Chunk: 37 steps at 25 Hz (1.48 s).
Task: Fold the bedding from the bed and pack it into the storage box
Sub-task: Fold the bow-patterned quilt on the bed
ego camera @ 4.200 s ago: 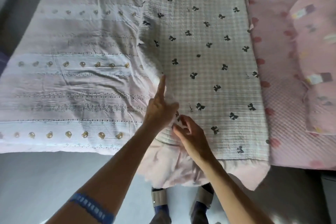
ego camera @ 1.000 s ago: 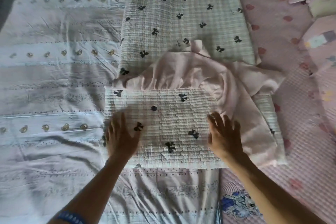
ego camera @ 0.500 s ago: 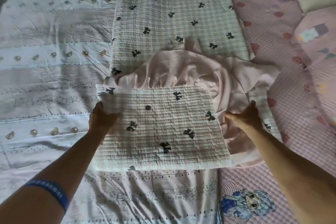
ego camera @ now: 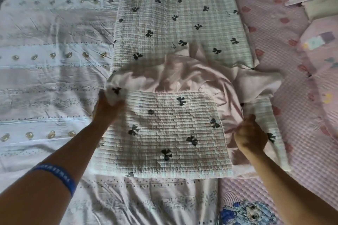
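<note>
The fingers of the left hand (ego camera: 108, 107) are curled round the upper left corner of the folded flap of the bow-print quilt (ego camera: 175, 16), bunching the cloth there so that one black bow sits crumpled just above the knuckles. The fingers of the right hand (ego camera: 249, 133) are curled too, gripping the pink lining (ego camera: 193, 76) at the right edge of the same flap (the fingertips themselves are hidden in the cloth). A blue wristband (ego camera: 60, 175) circles the left forearm at the lower left of the frame.

Between the two hands lies the folded flap, checked side up, in the centre of the frame; its near edge runs straight across the lower middle. Above and to the right of it the pink lining shows in loose, rumpled folds, with one corner stretching out toward the right. Beyond that, the rest of the quilt runs flat up the bed to the top edge of the frame.

Under the quilt, filling the left half of the frame and the strip below the flap, is a pale wrinkled bedspread (ego camera: 51, 71) with rows of small gold motifs. On the right is a pink quilted sheet (ego camera: 274, 29) with red spots, and a cartoon print (ego camera: 248, 213) on it at the lower right. Pink pillows (ego camera: 320, 45) sit at the upper right edge.
</note>
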### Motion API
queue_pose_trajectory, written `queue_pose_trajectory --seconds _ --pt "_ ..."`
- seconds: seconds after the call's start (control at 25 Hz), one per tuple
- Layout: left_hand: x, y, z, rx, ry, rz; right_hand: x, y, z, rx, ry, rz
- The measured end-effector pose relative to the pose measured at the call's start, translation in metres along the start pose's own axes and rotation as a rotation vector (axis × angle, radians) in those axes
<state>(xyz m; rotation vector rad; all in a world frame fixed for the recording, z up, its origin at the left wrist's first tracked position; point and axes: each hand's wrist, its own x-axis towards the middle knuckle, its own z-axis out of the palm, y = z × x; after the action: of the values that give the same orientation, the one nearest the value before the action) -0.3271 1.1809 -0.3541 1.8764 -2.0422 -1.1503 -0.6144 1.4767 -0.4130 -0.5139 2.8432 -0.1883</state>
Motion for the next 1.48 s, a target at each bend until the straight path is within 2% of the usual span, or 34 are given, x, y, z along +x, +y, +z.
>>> queue_pose_trajectory --seconds 0.08,0.12,0.24,0.32,0.4,0.52,0.56,0.64,0.68,0.72,0.76,0.8,0.84,0.88,0.96,1.0,1.08,1.16,1.28,1.36,1.48 --pt "-0.018 -0.036 0.001 0.081 -0.005 -0.193 -0.015 -0.001 0.008 0.019 0.022 -0.098" --pt "-0.033 -0.052 0.002 0.080 0.001 -0.244 -0.023 -0.001 0.014 0.036 -0.049 -0.080" --pt "-0.070 -0.082 0.010 0.061 -0.043 -0.265 -0.028 -0.006 0.028 0.075 -0.283 0.016" --pt "-0.069 -0.087 0.014 0.084 -0.062 -0.229 -0.024 -0.021 0.029 0.045 -0.352 -0.069" --pt "-0.062 -0.079 0.014 0.120 -0.058 -0.118 -0.023 -0.027 0.024 -0.011 -0.288 -0.111" --pt "-0.059 -0.075 0.018 0.107 -0.090 0.035 -0.031 -0.003 0.021 -0.026 -0.160 0.011" --pt "-0.060 -0.078 0.019 0.117 -0.081 -0.002 -0.038 0.001 0.019 -0.026 -0.139 0.033" --pt "-0.068 -0.082 0.016 0.295 0.075 -0.090 -0.054 -0.003 0.018 -0.112 -0.011 -0.128" --pt "-0.074 -0.085 0.014 0.465 0.182 0.004 -0.062 -0.006 0.016 -0.144 0.071 -0.259" --pt "-0.082 -0.085 0.014 0.602 0.258 0.203 -0.071 -0.006 0.015 -0.142 0.134 -0.407" --pt "-0.093 -0.086 0.018 0.644 0.255 0.457 -0.082 -0.001 0.013 -0.129 0.138 -0.556" --pt "-0.106 -0.088 0.024 0.661 0.151 0.683 -0.095 0.010 0.016 -0.135 0.098 -0.698" --pt "-0.120 -0.096 0.033 0.718 0.006 0.836 -0.112 0.025 0.020 -0.169 0.037 -0.810" --pt "-0.134 -0.106 0.041 0.836 -0.124 0.888 -0.128 0.039 0.025 -0.222 -0.044 -0.867" --pt "-0.148 -0.119 0.051 1.058 -0.300 0.726 -0.140 0.060 0.031 -0.344 -0.112 -0.850" --pt "-0.148 -0.116 0.053 1.114 -0.314 0.633 -0.136 0.062 0.030 -0.375 -0.077 -0.798" --pt "-0.140 -0.107 0.059 1.173 -0.243 0.641 -0.111 0.054 0.028 -0.426 0.010 -0.656" --pt "-0.127 -0.103 0.067 1.187 -0.140 0.700 -0.088 0.048 0.028 -0.460 0.056 -0.643" --pt "-0.131 -0.092 0.064 1.086 -0.205 0.667 -0.092 0.048 0.023 -0.380 0.101 -0.694" --pt "-0.143 -0.067 0.050 1.059 -0.233 0.583 -0.101 0.047 0.007 -0.331 0.059 -0.698" --pt "-0.167 -0.024 0.013 1.135 -0.183 0.530 -0.110 0.039 -0.038 -0.285 -0.046 -0.633"
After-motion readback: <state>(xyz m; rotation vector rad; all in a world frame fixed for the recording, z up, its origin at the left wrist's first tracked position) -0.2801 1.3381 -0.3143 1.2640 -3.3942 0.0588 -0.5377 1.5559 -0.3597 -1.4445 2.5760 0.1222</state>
